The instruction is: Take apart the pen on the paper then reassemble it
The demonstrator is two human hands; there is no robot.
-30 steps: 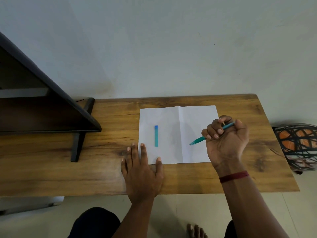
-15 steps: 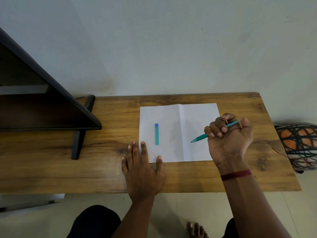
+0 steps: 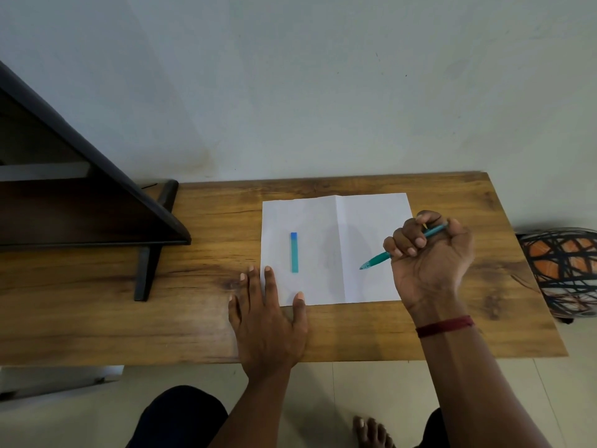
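A white sheet of paper (image 3: 371,221) with a centre fold lies on the wooden table (image 3: 355,331). On its left half lies the teal pen cap (image 3: 294,252) with a blue end, pointing away from me. My right hand (image 3: 429,260) grips the teal pen body (image 3: 378,259) in a fist over the paper's right edge, tip pointing down-left just above the sheet. My left hand (image 3: 268,321) lies flat, fingers straight, on the table and the paper's near-left corner.
A dark slanted stand (image 3: 97,205) with a leg takes up the table's left part. A patterned orange and black object (image 3: 562,273) sits beyond the table's right edge. The wall runs right behind the table. My knees and a foot are below the near edge.
My right hand with the pen has shifted slightly to the right and away. The left hand and the cap have stayed where they were.
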